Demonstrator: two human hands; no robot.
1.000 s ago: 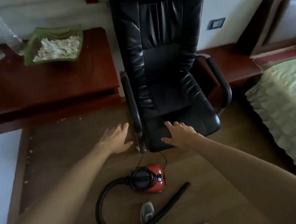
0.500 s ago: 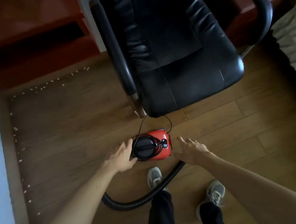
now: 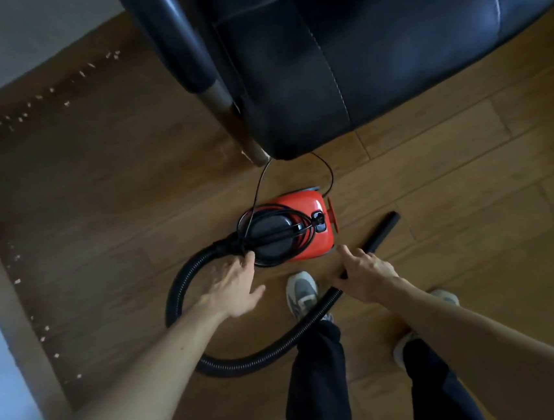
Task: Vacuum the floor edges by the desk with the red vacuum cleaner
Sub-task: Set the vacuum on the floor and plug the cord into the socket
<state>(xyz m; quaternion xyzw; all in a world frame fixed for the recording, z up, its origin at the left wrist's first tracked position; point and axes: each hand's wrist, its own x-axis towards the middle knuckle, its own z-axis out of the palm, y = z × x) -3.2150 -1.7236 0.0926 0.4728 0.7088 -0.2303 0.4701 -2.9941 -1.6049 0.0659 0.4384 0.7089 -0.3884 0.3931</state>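
Though the white crumbs (image 3: 16,258) dotted along the edge of the wooden floor (image 3: 98,193) on the far left are what wants clearing, the machine looks not yet set going. Next across, the black ribbed hose (image 3: 175,297) lies in a wide loop; I'd expect it bendy and springy, apt to twist back if dragged. The left hand (image 3: 232,287) is spread, fingers fairly straight and holding nothing, its tips at the collar where hose meets body; whether they touch I cannot tell. The red vacuum cleaner (image 3: 305,207) sits on the floor just before the black chair (image 3: 355,50), between the two hands: a small squat canister, glossy red shell, round black lid (image 3: 267,226) with a bar handle (image 3: 278,236) across it, the power cord (image 3: 257,191) wound round the lid. It looks light enough for one hand, hard and smooth, best lifted by that bar. The right hand (image 3: 366,275) lies over the hose where the rigid wand (image 3: 382,231) begins, forefinger stretched out; I cannot tell if the other fingers have closed round it. That stiff wand is the part to steer with
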